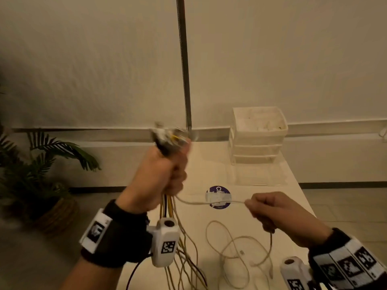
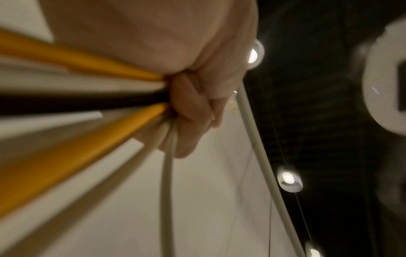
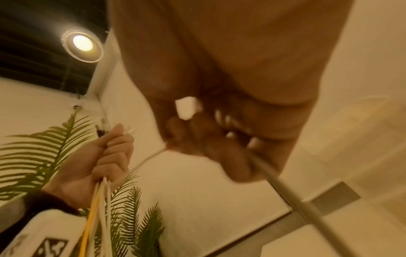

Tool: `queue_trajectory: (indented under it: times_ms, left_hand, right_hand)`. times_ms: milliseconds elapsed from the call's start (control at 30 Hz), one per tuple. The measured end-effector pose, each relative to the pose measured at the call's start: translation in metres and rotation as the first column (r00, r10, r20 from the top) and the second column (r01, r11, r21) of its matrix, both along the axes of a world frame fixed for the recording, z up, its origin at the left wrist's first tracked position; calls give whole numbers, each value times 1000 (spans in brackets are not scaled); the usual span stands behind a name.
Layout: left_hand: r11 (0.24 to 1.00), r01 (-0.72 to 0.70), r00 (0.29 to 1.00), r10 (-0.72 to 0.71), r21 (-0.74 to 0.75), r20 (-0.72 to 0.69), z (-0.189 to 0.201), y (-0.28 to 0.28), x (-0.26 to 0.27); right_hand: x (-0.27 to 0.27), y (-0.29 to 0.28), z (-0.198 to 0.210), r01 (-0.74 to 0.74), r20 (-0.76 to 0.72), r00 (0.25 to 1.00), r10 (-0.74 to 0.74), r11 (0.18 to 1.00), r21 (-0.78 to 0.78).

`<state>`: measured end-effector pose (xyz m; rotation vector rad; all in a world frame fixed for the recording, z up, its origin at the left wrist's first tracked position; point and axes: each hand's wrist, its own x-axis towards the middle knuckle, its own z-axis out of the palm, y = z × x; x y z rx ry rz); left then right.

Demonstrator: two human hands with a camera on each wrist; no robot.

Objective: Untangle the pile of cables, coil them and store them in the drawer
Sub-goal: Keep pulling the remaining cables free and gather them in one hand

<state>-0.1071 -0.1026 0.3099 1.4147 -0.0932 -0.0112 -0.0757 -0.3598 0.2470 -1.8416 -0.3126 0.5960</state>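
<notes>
My left hand [image 1: 165, 174] is raised over the table's left side and grips a bundle of cables [image 1: 180, 243], yellow, black and white, with plug ends sticking out above the fist. The same bundle of cables [image 2: 92, 97] fans out from the fist in the left wrist view. One white cable [image 1: 211, 203] runs level from that fist to my right hand [image 1: 270, 208], which holds it in a fist; below, it hangs in loose loops onto the table. In the right wrist view the white cable [image 3: 296, 196] leaves the right hand [image 3: 219, 135]. The white drawer unit [image 1: 258, 136] stands at the table's far right, its top drawer open.
The white table [image 1: 297, 208] carries a round purple sticker [image 1: 219, 196] in the middle. A dark pole [image 1: 184, 65] rises behind the table. A potted palm [image 1: 37, 176] stands on the floor to the left. The table's right edge runs close by my right wrist.
</notes>
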Motion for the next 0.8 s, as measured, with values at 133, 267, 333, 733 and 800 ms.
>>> queue_trajectory:
  times_ms: [133, 267, 333, 733, 800]
  left_hand:
    - [904, 73, 997, -82, 421, 4, -20, -49, -8]
    - [906, -46, 998, 22, 420, 62, -35, -66, -2]
    - [901, -78, 996, 50, 427, 75, -37, -66, 0]
    - [878, -477, 879, 478, -29, 2, -30, 2, 15]
    - [920, -384, 920, 374, 75, 118, -27, -12, 9]
  right_hand:
    - [1, 18, 15, 116, -60, 992, -109, 983, 141]
    - [-3, 31, 25, 189, -202, 971, -126, 923, 335]
    - [-4, 32, 24, 195, -259, 961, -97, 901, 387]
    - [-3, 11, 12, 135, -200, 978, -54, 897, 420]
    - [-1, 17, 11, 143, -188, 980, -72, 907, 396]
